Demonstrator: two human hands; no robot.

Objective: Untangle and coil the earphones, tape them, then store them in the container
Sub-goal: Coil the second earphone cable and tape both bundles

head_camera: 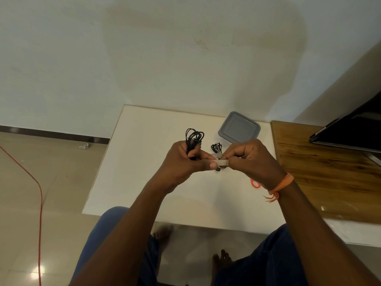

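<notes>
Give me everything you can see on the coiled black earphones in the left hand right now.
The coiled black earphones are a thin, glossy black cable gathered into several long loops. The left hand holds the bundle upright above the white table, its fingers curled round the lower half, so only the upper loops fan out above the grip. A pale strip of tape stretches from the left thumb to the right hand, which pinches its other end. Earbuds and plug are hidden.

red object (pixel 255 183) mostly hidden behind right wrist
</notes>
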